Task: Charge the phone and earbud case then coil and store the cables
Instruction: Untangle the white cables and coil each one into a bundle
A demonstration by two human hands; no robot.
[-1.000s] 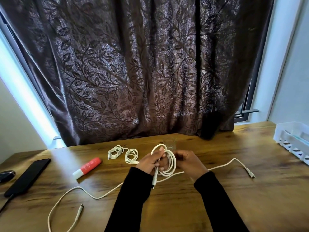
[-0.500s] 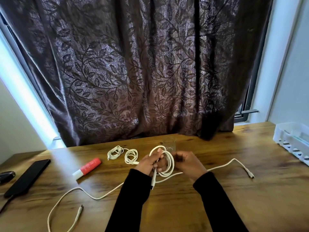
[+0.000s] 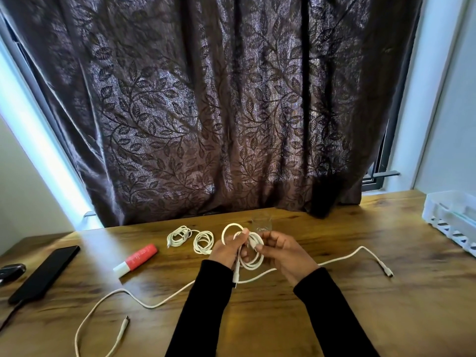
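Observation:
My left hand (image 3: 226,249) grips a coiled white cable (image 3: 251,262) above the middle of the wooden table (image 3: 360,313), one plug end hanging below it. My right hand (image 3: 283,252) pinches the coil's strands from the right side. A second, loose white cable (image 3: 144,304) runs across the table under my arms, its ends at the front left and at the right (image 3: 386,270). Two small coiled white cables (image 3: 190,239) lie just left of my hands. A black phone (image 3: 45,273) lies at the far left with a dark earbud case (image 3: 11,270) beside it.
A red and white tube-shaped object (image 3: 136,260) lies between the phone and the coils. A white slotted basket (image 3: 453,220) stands at the right edge. A clear glass item (image 3: 261,222) sits behind my hands. A dark leaf-patterned curtain (image 3: 219,112) hangs at the table's back.
My right-hand fingers have shifted onto the coil's strands, and the loop sits a little lower and tighter between both hands. Everything on the table lies as before.

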